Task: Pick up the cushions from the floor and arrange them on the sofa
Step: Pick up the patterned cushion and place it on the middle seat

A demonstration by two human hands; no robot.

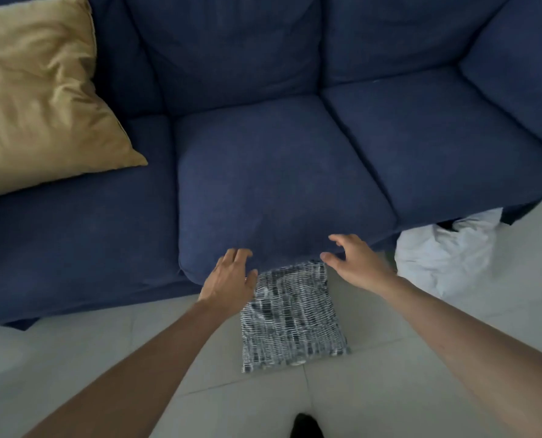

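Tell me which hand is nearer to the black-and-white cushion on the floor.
Left. The left hand is at the black-and-white cushion's upper left corner, thumb apparently touching its edge. The right hand hovers open just above its upper right corner, not clearly touching.

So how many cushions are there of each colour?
Gold: 1, the gold cushion lying on the sofa.
Black-and-white: 1, the patterned cushion on the floor.
White: 1, the white cushion on the floor by the sofa's front edge.
Total: 3
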